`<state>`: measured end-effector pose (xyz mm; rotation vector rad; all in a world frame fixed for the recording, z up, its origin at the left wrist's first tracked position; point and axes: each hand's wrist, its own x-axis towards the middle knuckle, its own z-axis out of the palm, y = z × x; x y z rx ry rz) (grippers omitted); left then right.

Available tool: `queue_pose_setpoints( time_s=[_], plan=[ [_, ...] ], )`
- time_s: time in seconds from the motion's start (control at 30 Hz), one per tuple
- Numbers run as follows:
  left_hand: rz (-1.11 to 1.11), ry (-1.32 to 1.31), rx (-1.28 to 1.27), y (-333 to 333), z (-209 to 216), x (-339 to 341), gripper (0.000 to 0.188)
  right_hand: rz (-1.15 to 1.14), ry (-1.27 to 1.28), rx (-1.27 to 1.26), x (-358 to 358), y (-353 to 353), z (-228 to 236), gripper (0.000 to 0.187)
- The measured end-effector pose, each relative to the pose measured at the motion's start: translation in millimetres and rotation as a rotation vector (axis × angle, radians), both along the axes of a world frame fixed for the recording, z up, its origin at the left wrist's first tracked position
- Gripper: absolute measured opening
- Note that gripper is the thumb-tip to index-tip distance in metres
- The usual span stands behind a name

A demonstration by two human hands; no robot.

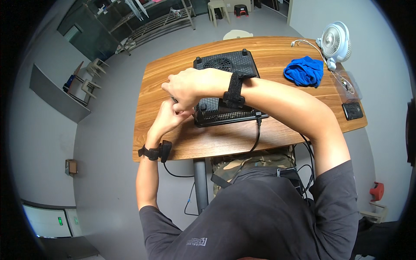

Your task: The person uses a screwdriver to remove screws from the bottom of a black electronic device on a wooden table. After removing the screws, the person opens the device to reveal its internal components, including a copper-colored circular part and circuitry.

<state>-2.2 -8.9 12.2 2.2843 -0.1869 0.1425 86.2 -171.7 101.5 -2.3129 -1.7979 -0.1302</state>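
Note:
A black laptop cooling pad point(242, 64) lies on the wooden table with its round fan grille and small rubber feet facing up. My right hand point(186, 86) is closed just past the pad's left edge, its forearm crossing over the pad. Right below it, my left hand point(167, 116) has its fingers curled together, and the two hands meet. A small dark piece point(174, 99) shows between them; most of it is hidden, so its kind cannot be made out. From the pad's near edge a black cable point(258, 134) runs down off the table.
On the table's right side are a crumpled blue cloth point(304, 71), a white fan point(334, 43), a clear plastic box point(346, 86) and a black phone point(352, 111). Black straps circle both wrists, and a cable hangs from the left one. Stools point(218, 11) stand beyond the table.

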Motion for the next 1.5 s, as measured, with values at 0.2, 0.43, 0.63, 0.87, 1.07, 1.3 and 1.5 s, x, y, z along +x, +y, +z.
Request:
queue_pose_setpoints(
  time_s=[0.2, 0.43, 0.63, 0.87, 1.07, 1.3, 1.5],
  plan=[
    [0.053, 0.010, 0.104, -8, 3, -2, 0.014, -0.038, -0.064, -0.110, -2, 9, 4, 0.041],
    [0.004, -0.028, -0.044, 2, -2, -1, 0.017, -0.003, 0.008, -0.081, -6, 0, 7, 0.035],
    [0.039, 0.004, 0.188, -1, 6, -1, 0.018, -0.038, -0.055, -0.086, -4, 2, 4, 0.041],
    [-0.011, -0.008, -0.016, -8, 2, 4, 0.017, -0.052, -0.007, -0.088, -7, -4, 12, 0.051],
    [0.031, 0.013, -0.043, 7, -14, 3, 0.016, -0.036, -0.044, 0.020, -4, 3, -1, 0.050],
    [0.060, -0.074, 0.234, -6, -3, 1, 0.018, -0.072, 0.068, -0.052, -7, 6, 1, 0.039],
    [0.005, -0.052, 0.138, 9, -11, -1, 0.019, -0.072, 0.106, -0.101, -2, 14, -4, 0.045]
  ],
)
